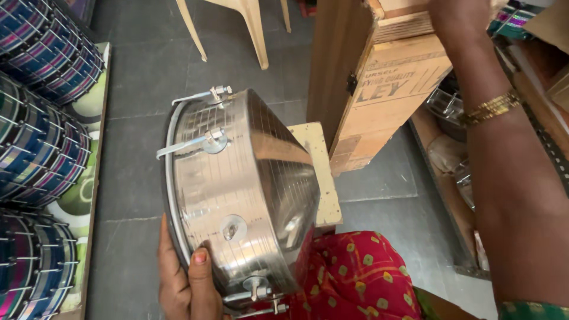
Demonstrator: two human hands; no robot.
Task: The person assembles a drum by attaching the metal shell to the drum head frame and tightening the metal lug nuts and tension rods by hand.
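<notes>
Over the grey tiled floor (148,71), a shiny steel drum shell (243,195) is tilting on its side above a red patterned cloth (355,275), its smooth ribbed wall catching light and its rim carrying bolts and flat metal hooks. Beside it a tall wooden crate (379,83) is standing, its top running out of view; an open tray (450,148) behind it is holding dim metal parts, hard to make out. Along the left edge, stacked striped drums (41,142) are lying partly cut off. At the bottom, the left hand (184,284) is clamping its fingers on the shell's lower rim. The right hand (456,18) is reaching to the crate top, fingers hidden, so their state cannot be told.
</notes>
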